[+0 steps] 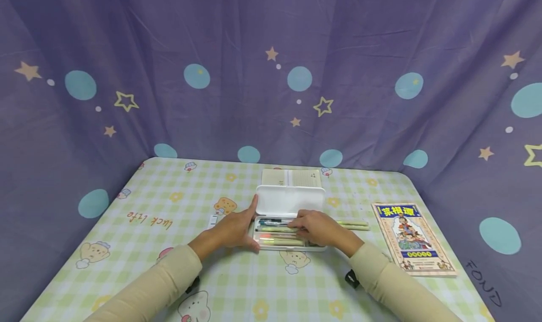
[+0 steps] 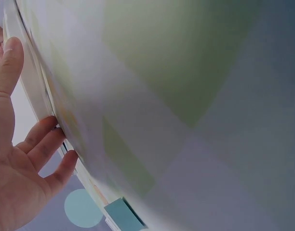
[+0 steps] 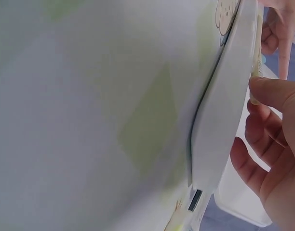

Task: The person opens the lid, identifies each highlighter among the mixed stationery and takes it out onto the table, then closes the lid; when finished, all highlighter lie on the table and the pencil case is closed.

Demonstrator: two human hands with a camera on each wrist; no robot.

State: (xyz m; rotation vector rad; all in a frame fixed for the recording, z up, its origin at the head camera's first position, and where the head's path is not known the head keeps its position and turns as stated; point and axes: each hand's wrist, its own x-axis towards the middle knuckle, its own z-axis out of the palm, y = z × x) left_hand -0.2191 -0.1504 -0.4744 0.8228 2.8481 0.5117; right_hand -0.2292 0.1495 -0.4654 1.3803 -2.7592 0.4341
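A white pencil case (image 1: 290,202) lies with its lid up, and several pens and highlighters (image 1: 275,238) lie inside. My left hand (image 1: 234,228) steadies its left side, fingers spread, thumb at the front corner and a finger near the lid hinge. Over the right half of the case is my right hand (image 1: 317,227). In the right wrist view that hand (image 3: 280,144) pinches the end of a pale yellow pen (image 3: 254,100) between thumb and finger; the rest of the pen is mostly hidden behind the case wall.
Behind the lid lies a cream notebook (image 1: 292,177). Two light green pencils (image 1: 354,225) are right of the case, and a comic-covered book (image 1: 412,239) is farther right. A small eraser-like block (image 1: 213,221) sits beside the left hand. A checked cloth (image 1: 237,284) covers the table.
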